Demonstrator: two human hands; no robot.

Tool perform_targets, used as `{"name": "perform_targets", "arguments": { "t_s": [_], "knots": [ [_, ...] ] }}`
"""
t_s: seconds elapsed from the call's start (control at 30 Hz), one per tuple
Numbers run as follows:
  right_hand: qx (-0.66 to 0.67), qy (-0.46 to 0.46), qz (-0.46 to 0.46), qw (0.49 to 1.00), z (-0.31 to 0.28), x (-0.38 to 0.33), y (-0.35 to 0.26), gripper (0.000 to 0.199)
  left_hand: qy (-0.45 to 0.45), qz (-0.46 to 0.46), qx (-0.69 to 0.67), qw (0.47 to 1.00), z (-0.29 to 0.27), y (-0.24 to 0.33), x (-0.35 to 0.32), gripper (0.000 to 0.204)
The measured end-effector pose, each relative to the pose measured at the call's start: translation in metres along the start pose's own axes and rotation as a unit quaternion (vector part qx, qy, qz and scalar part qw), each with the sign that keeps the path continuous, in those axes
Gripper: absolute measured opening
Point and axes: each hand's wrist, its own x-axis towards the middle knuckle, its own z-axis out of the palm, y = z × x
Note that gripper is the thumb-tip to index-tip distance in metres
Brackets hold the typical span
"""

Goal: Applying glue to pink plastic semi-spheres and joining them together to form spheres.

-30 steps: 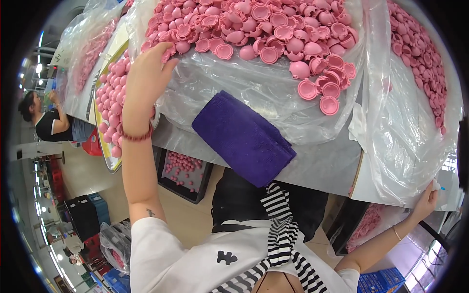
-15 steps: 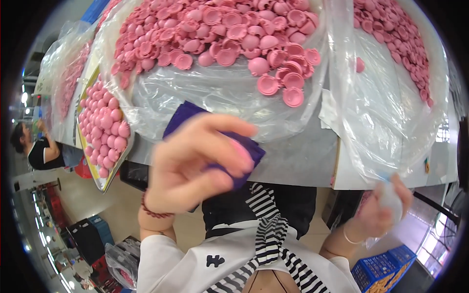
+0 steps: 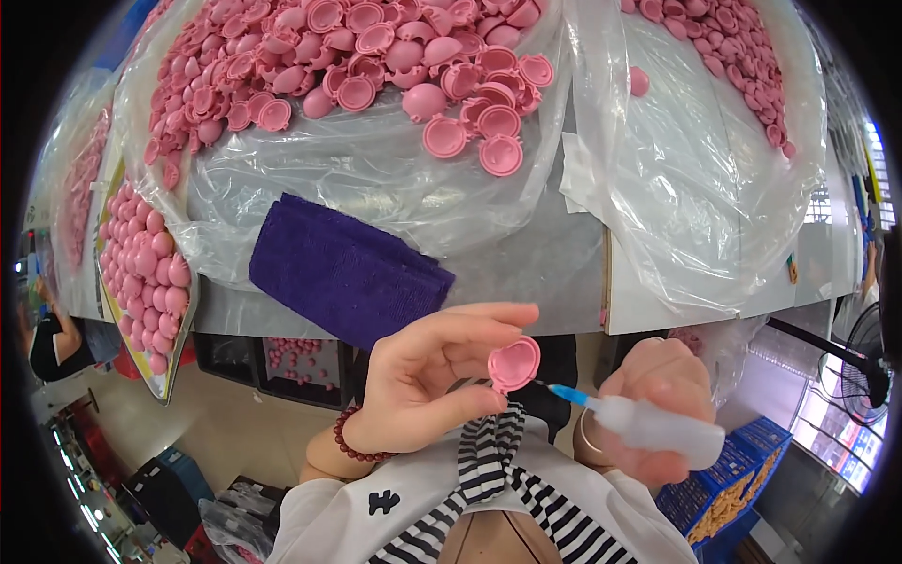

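Note:
Between its thumb and fingers my left hand pinches a pink plastic half shell, its hollow side facing up. My right hand grips a translucent white squeeze bottle with a blue needle tip. The needle points left, its end at the rim of the shell; whether it touches cannot be told. Beyond my left hand lies a folded purple cloth on the grey table.
A heap of pink shells lies on clear plastic sheeting at the far side. A yellow-edged tray of closed pink balls stands left. More shells lie far right. Blue crates and a black fan are at right; another person is far left.
My left hand has drawn back from the purple cloth and moved right with the pink shell. My right hand has brought the bottle leftward, needle to the shell. The whole view has shifted.

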Motion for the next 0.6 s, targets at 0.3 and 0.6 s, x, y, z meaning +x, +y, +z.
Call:
{"name": "perform_targets", "arguments": {
  "t_s": [0.3,0.6],
  "knots": [
    [-0.038,-0.074,-0.018,0.996,0.009,0.002,0.002,0.057,0.060,-0.006,0.040,0.997,0.002,0.000,-0.001,0.043],
    [-0.052,-0.119,-0.028,0.991,0.011,0.003,0.004,0.060,0.056,-0.010,0.029,0.998,-0.001,0.001,-0.001,0.042]
  ]
}}
